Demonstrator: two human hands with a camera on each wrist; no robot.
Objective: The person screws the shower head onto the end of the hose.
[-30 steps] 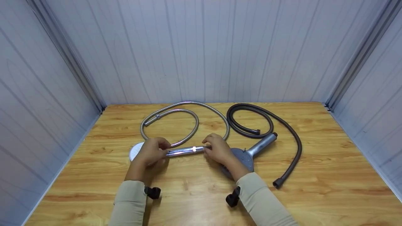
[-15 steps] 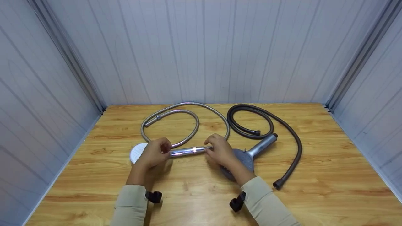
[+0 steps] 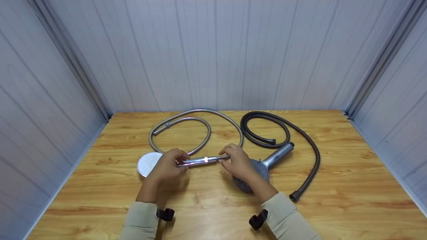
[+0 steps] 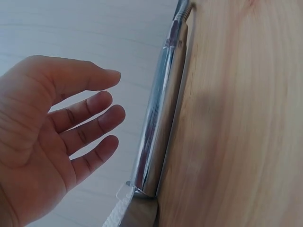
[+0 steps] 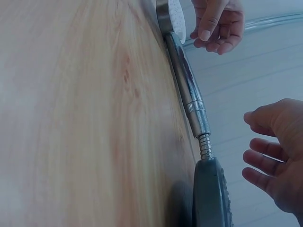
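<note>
A chrome hand shower with a white spray face lies on the table, its handle pointing right. A ribbed metal hose comes out of the handle's end. My left hand hovers over the handle near the head. In the left wrist view, its loosely bent fingers stand apart from the chrome handle. Over the hose joint is my right hand. The right wrist view shows that hand holding nothing, with a gap between it and the hose joint.
A grey hand shower lies beside and partly under my right forearm. Behind it coils a dark hose, one end reaching toward the front right. The metal hose loops spread at the back. Pale panels enclose the wooden table.
Both hands have come away from the chrome hand shower and shifted slightly right and toward me. More of the white spray face and of the hose by the joint shows. The other items stay put.
</note>
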